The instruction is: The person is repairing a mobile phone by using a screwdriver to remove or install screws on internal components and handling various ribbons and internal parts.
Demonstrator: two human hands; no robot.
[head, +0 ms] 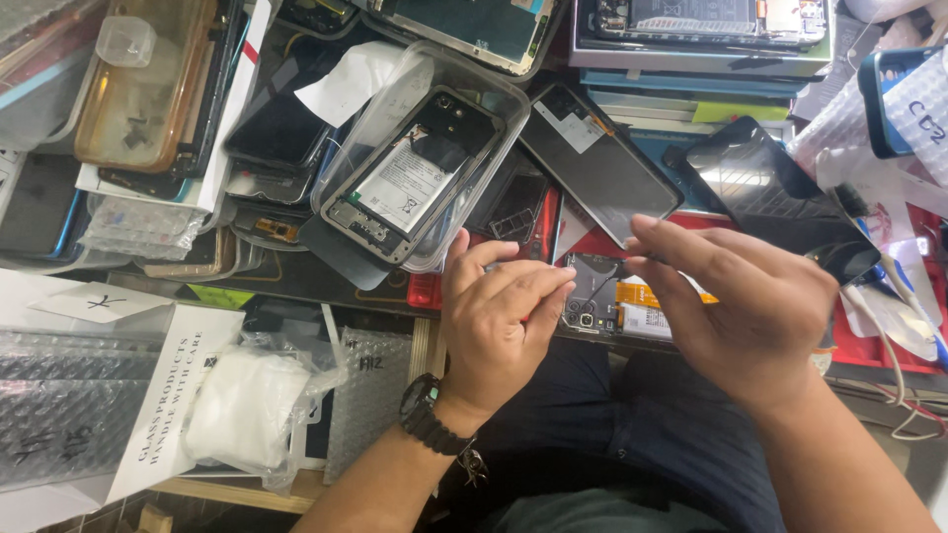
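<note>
An opened phone (pixel 604 302) with its back cover off lies at the front edge of the bench, showing its camera module, black board and an orange-labelled battery. My left hand (pixel 497 326), with a black wristwatch on the wrist, rests curled on the phone's left end and steadies it. My right hand (pixel 736 306) hovers over the phone's right half with thumb and forefinger pinched together near the top edge; whether a small tool or part sits in the pinch is hidden.
A clear plastic tub (pixel 491 89) holds another opened phone (pixel 410 183). Loose phone backs, screens and frames are piled around, with a dark glass panel (pixel 599 158) just behind my hands. A white box (pixel 163 395) and bubble-wrap bags sit front left. Cables hang at right.
</note>
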